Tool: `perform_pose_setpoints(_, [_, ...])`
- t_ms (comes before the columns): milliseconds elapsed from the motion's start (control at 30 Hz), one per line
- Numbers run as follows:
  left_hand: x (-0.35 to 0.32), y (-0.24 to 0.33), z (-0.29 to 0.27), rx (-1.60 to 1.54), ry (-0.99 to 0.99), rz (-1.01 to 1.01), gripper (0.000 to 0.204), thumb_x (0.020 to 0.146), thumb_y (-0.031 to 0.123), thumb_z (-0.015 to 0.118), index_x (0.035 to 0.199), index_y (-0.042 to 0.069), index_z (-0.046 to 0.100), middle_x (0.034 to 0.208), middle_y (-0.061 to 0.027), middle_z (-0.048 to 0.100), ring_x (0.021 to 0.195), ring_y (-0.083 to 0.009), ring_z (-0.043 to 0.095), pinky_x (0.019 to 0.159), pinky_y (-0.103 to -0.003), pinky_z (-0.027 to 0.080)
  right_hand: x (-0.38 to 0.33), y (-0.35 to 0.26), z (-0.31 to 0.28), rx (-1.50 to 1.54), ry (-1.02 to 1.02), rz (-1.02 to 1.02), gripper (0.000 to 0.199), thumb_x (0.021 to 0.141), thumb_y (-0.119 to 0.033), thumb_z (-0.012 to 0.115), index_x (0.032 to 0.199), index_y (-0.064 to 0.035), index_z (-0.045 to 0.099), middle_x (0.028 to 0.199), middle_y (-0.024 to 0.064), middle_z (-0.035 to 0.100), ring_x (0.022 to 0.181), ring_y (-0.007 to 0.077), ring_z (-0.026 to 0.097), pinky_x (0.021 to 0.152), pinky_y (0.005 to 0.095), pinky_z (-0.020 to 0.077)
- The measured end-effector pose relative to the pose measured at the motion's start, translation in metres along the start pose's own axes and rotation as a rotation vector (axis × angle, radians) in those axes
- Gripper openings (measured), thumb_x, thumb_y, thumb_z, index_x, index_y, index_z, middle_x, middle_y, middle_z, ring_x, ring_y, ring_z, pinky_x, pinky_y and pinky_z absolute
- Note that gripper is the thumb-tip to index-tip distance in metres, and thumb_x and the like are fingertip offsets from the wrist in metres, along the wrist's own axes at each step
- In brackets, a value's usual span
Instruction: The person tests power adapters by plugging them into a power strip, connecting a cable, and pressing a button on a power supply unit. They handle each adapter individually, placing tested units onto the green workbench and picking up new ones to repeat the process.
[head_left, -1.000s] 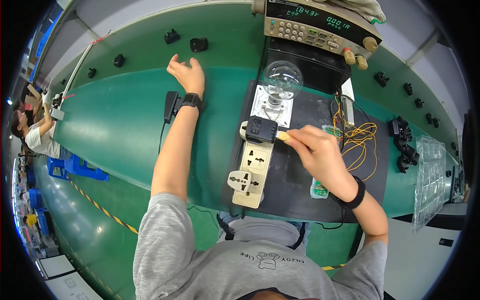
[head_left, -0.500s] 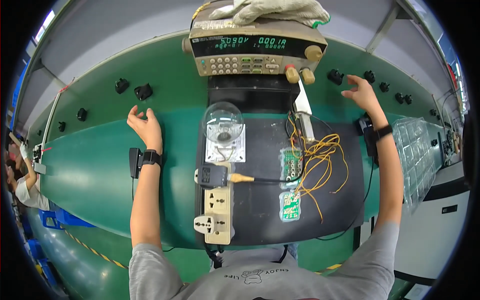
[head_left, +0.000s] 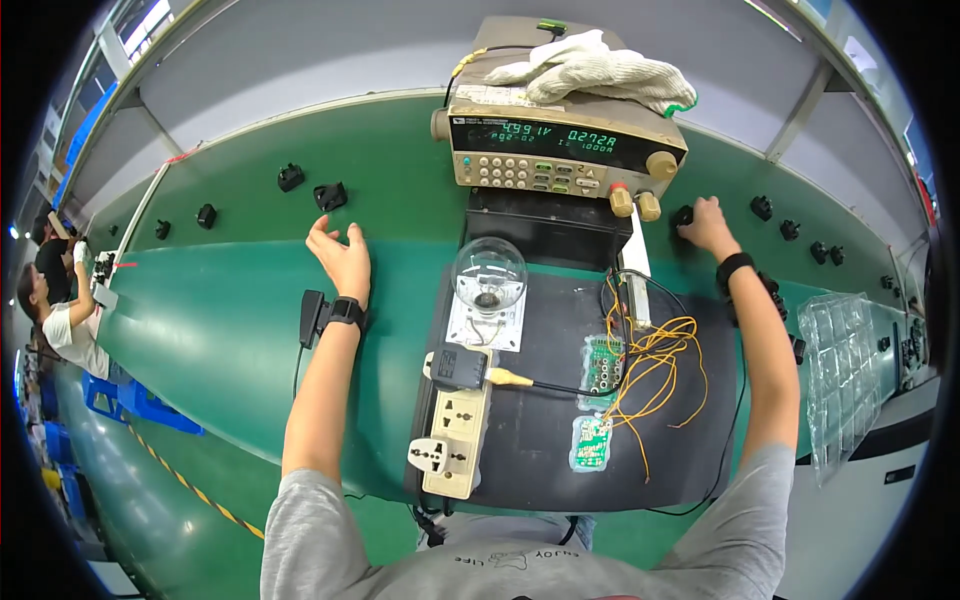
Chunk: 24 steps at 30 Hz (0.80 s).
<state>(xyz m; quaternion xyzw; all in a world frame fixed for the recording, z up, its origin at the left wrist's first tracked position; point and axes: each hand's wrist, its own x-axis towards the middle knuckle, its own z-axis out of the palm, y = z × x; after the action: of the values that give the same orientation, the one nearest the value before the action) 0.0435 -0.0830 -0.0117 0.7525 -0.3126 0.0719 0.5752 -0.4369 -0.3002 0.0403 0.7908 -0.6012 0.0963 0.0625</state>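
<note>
At the right of the bench, my right hand (head_left: 710,230) has its fingers closed around a black plug adapter (head_left: 683,217), partly hidden by the hand. My left hand (head_left: 342,262) holds nothing; its fingers are apart and curved, just short of another black plug adapter (head_left: 329,196). A further black adapter (head_left: 290,178) lies behind that one. Between my arms, a black adapter (head_left: 460,367) sits in the cream power strip (head_left: 437,478), with a yellow-ended cable (head_left: 510,377) plugged into it. Behind the strip, a clear glass bulb (head_left: 489,273) stands on a white square base.
A bench meter (head_left: 560,150) with a lit display stands at the back, a white glove (head_left: 600,70) on top. Yellow wires (head_left: 660,370) and green circuit boards (head_left: 591,443) lie on the black mat. Several adapters line the right, beyond a clear plastic tray (head_left: 838,370). People work at far left.
My right hand has come down onto the black adapter and closed around it. My left hand remains open near its adapter. The view has swung, and the meter's display reading differs.
</note>
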Motion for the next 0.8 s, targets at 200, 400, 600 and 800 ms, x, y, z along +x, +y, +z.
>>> perform_pose_setpoints(200, [-0.006, 0.002, -0.002, -0.136, 0.034, -0.025, 0.042, 0.08, 0.012, 0.062, 0.117, 0.0, 0.044, 0.112, -0.0121, 0.042, 0.093, -0.0198, 0.048, 0.076, -0.031, 0.043, -0.07, -0.035, -0.075, 1.11, -0.157, 0.328, 0.033, 0.071, -0.01, 0.065, 0.096, 0.001, 0.047, 0.088, 0.0139, 0.061, 0.076, 0.02, 0.06, 0.06, 0.0295, 0.0501])
perform_pose_setpoints(400, [-0.001, -0.037, -0.01, -0.358, 0.133, -0.056, 0.046, 0.078, 0.011, 0.064, 0.117, -0.002, 0.043, 0.113, -0.0136, 0.045, 0.09, -0.0197, 0.053, 0.078, -0.031, 0.045, -0.159, -0.098, -0.138, 1.971, -0.562, 0.205, 0.056, 0.082, -0.014, 0.055, 0.133, -0.0013, 0.037, 0.104, 0.0129, 0.054, 0.079, 0.0173, 0.054, 0.058, 0.0233, 0.0445])
perform_pose_setpoints(600, [-0.04, 0.006, -0.037, -0.299, 0.03, -0.03, 0.04, 0.075, 0.009, 0.062, 0.11, -0.001, 0.045, 0.107, -0.0155, 0.044, 0.082, -0.0222, 0.053, 0.076, -0.033, 0.045, -0.259, -0.209, -0.146, 1.241, -0.343, -0.316, 0.071, 0.079, -0.008, 0.067, 0.139, -0.0015, 0.03, 0.126, 0.0146, 0.049, 0.101, 0.0191, 0.055, 0.08, 0.0291, 0.0481])
perform_pose_setpoints(800, [-0.063, 0.012, -0.059, -0.334, -0.071, -0.084, 0.034, 0.076, 0.01, 0.061, 0.106, 0.001, 0.047, 0.107, -0.0142, 0.041, 0.082, -0.0215, 0.052, 0.071, -0.032, 0.047, -0.274, -0.271, -0.128, 0.795, -0.313, -0.761, 0.065, 0.071, 0.0, 0.072, 0.129, 0.0021, 0.043, 0.117, 0.019, 0.056, 0.101, 0.0286, 0.059, 0.083, 0.033, 0.0484])
